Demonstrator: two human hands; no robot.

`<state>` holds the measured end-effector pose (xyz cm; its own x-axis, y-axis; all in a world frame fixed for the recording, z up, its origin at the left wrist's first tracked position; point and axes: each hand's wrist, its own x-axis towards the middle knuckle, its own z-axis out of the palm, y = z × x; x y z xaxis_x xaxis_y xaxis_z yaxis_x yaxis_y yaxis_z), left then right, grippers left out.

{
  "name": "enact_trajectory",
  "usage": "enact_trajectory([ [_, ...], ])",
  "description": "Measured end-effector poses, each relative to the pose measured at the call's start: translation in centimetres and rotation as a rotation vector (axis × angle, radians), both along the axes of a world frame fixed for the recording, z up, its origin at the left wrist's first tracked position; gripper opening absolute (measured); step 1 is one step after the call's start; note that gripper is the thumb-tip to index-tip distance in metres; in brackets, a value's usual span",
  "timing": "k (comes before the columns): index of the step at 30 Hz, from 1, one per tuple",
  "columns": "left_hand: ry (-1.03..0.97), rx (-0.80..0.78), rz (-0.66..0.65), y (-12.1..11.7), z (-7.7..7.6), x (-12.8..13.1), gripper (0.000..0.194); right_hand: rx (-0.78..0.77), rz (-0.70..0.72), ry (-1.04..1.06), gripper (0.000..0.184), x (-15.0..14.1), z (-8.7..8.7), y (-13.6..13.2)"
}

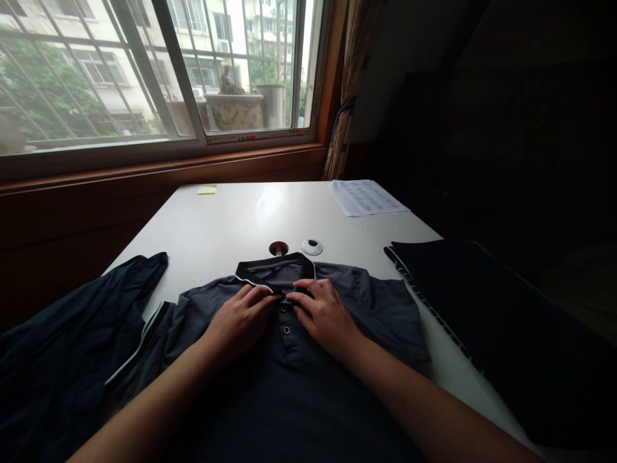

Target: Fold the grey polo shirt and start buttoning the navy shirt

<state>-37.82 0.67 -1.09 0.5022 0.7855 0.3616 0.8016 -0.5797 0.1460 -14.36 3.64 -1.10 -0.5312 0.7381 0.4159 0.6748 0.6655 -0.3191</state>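
A dark grey polo shirt [284, 386] lies front up on the table, its black collar with white edging toward the far side. My left hand [243, 315] pinches the left side of the neck opening, just below the collar. Opposite it, my right hand [325, 315] has its fingers bent onto the right collar edge and the top of the placket. Both sets of fingertips nearly meet above the buttons. Two pale-rimmed buttons show below them; the fingers partly hide the top of the placket.
The white table [231, 218] has a round cable hole [278, 248] and a white ring cover [312, 247]. Dark navy clothing [81, 328] lies at left, dark cloth [482, 308] at right. Farther back are printed sheets [369, 198], a yellow note [207, 190] and a barred window [241, 64].
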Motion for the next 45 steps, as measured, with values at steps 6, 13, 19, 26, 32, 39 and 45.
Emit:
enact_trajectory([
  [6, 0.016, -0.016, 0.003, -0.05, -0.05, -0.06, 0.042, -0.035, -0.005, 0.029, 0.018, -0.02, 0.21, 0.07],
  [13, 0.021, -0.026, -0.006, -0.02, 0.13, -0.03, 0.045, -0.036, -0.033, 0.070, 0.013, -0.06, 0.27, 0.14],
  [19, 0.041, -0.033, -0.003, -0.09, 0.38, 0.05, 0.045, -0.041, -0.068, 0.064, 0.009, -0.04, 0.27, 0.14],
  [26, 0.037, -0.030, 0.000, -0.04, 0.09, -0.03, 0.043, -0.076, -0.114, 0.031, 0.008, -0.03, 0.55, 0.10],
  [32, 0.032, -0.020, 0.002, -0.08, -0.04, -0.05, 0.042, -0.074, -0.116, 0.067, 0.007, 0.00, 0.49, 0.12],
  [39, -0.066, -0.013, -0.068, -0.17, 0.11, 0.01, 0.035, -0.073, -0.047, 0.128, 0.008, 0.14, 0.42, 0.31],
  [45, -0.090, -0.004, -0.180, -0.36, 0.05, -0.05, 0.032, -0.061, -0.022, 0.154, 0.010, 0.08, 0.47, 0.28],
])
